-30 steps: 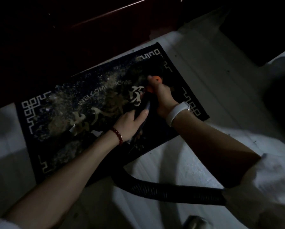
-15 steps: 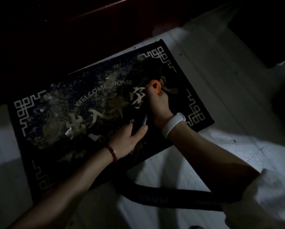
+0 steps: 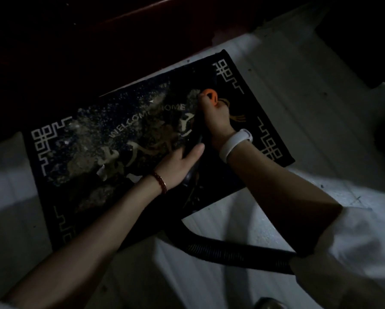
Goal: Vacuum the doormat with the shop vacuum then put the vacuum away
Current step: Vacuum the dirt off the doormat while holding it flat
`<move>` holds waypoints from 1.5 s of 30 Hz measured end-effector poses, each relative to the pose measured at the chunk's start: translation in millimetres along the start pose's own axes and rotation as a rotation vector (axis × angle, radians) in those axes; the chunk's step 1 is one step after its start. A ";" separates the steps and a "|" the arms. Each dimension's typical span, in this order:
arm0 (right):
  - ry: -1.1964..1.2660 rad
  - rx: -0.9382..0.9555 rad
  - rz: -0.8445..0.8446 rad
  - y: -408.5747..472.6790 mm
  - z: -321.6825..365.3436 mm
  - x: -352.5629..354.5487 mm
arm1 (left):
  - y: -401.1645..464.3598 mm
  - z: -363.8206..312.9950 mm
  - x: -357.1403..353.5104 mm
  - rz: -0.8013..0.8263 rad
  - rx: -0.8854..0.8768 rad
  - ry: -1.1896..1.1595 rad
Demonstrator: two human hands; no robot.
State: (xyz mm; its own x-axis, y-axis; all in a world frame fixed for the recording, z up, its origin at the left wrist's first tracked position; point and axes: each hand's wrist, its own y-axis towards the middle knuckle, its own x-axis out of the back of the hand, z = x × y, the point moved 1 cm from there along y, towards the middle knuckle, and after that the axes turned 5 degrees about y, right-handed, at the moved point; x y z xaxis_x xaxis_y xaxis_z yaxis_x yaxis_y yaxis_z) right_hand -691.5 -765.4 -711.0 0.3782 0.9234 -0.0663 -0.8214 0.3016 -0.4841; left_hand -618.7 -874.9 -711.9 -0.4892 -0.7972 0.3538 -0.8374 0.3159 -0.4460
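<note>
A black doormat (image 3: 260, 121) with white corner patterns and "WELCOME HOME" lettering lies on the pale floor, covered in pale dust and scraps over its left and middle. My right hand (image 3: 216, 118) grips the vacuum's nozzle near its orange tip (image 3: 210, 95), which sits on the mat's upper middle. My left hand (image 3: 178, 166) holds the dark wand lower down, thumb lying along it. The black ribbed hose (image 3: 231, 253) curves from the wand across the floor and under my right arm.
A dark red wooden door or threshold (image 3: 120, 36) runs along the mat's far edge. Pale floor tiles (image 3: 298, 85) surround the mat. A rounded grey object (image 3: 267, 303) peeks in at the bottom edge. The scene is dim.
Both hands have pushed the nozzle a little further up the mat towards its far edge. The orange tip now sits beyond the lettering.
</note>
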 end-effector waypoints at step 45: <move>-0.795 0.189 -0.039 -106.1 -54.2 84.4 | -35.8 100.3 -4.0 0.249 0.177 1.120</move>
State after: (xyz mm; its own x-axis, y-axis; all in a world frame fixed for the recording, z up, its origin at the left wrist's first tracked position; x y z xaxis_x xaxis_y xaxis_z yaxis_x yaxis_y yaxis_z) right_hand -549.3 -732.3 -712.6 0.0502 0.7823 0.6209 -0.8987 0.3066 -0.3137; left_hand -562.3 -934.6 -779.8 -0.6514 0.2061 0.7302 -0.6852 0.2535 -0.6828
